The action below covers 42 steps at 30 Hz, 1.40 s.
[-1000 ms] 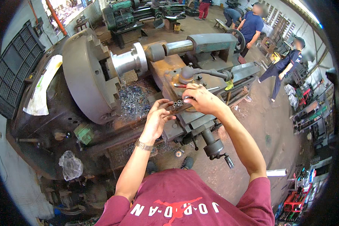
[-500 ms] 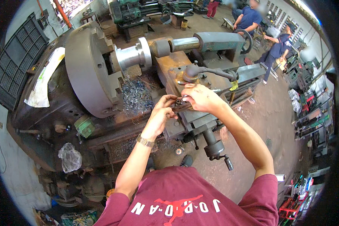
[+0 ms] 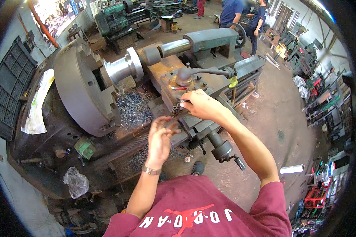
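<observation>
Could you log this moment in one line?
right hand: gripping tool post | left hand: open, beside it | lathe chuck: holds shaft

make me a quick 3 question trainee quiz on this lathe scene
1. True or false: the right hand rests on the rusty orange-brown tool post block.
2. Where do the curly silver metal shavings lie? A) on the floor by the white roll B) on the lathe bed beside the large grey round chuck C) in the left hand
3. What does the left wrist wear?

Key: 1 true. 2 B. 3 a metal wristband.
</observation>
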Each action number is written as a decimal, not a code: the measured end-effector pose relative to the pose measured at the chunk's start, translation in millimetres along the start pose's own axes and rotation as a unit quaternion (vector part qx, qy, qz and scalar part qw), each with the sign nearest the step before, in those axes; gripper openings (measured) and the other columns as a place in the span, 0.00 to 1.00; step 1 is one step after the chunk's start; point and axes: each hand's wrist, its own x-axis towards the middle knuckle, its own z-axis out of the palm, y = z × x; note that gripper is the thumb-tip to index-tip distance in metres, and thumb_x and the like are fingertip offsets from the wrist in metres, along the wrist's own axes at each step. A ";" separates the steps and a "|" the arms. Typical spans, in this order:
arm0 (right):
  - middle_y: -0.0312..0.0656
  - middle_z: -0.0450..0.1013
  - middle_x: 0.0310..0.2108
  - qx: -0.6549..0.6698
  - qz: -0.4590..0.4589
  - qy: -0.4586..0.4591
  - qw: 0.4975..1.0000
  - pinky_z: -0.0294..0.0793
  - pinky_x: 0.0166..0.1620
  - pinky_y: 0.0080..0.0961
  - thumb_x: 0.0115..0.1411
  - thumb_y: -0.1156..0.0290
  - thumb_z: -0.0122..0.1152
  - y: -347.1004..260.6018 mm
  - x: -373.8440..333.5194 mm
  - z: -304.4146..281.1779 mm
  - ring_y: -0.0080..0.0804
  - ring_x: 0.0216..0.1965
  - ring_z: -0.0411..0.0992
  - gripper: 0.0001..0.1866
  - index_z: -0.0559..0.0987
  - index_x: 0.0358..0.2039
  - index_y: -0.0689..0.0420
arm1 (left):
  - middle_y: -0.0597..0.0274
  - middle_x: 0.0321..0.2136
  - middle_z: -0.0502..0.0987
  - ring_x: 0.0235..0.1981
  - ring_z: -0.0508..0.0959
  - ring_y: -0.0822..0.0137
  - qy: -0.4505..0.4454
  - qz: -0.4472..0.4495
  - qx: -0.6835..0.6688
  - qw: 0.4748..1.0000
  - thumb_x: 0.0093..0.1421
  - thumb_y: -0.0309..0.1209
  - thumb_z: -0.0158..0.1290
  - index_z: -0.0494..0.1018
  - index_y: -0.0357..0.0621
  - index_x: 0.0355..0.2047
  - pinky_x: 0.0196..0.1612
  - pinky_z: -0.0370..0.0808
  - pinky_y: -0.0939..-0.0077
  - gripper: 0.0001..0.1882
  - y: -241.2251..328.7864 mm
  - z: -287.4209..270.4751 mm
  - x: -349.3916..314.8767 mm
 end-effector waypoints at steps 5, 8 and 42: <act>0.56 0.78 0.41 0.010 -0.034 0.033 0.999 0.73 0.54 0.46 0.64 0.65 0.61 -12.8 -1.6 -13.1 0.57 0.48 0.74 0.12 0.82 0.41 0.60 | 0.55 0.47 0.76 0.40 0.74 0.65 -0.064 -0.160 -0.220 0.960 0.54 0.19 0.49 0.68 0.38 0.61 0.43 0.72 0.72 0.31 -30.4 0.1 0.6; 0.54 0.79 0.42 -0.006 -0.038 -0.023 0.999 0.73 0.54 0.45 0.63 0.64 0.62 -9.5 -0.7 -20.0 0.56 0.48 0.75 0.12 0.82 0.41 0.59 | 0.56 0.47 0.77 0.38 0.72 0.65 -0.087 -0.143 -0.347 0.923 0.56 0.17 0.49 0.63 0.45 0.65 0.42 0.70 0.72 0.34 -41.9 2.3 11.3; 0.54 0.77 0.22 0.124 0.117 0.082 0.982 0.78 0.38 0.43 0.69 0.63 0.55 -15.4 -0.3 20.9 0.52 0.28 0.78 0.19 0.77 0.27 0.67 | 0.65 0.27 0.66 0.27 0.63 0.69 -0.069 -0.178 -0.366 0.911 0.49 0.17 0.49 0.68 0.39 0.43 0.37 0.64 0.77 0.19 -53.8 10.3 7.8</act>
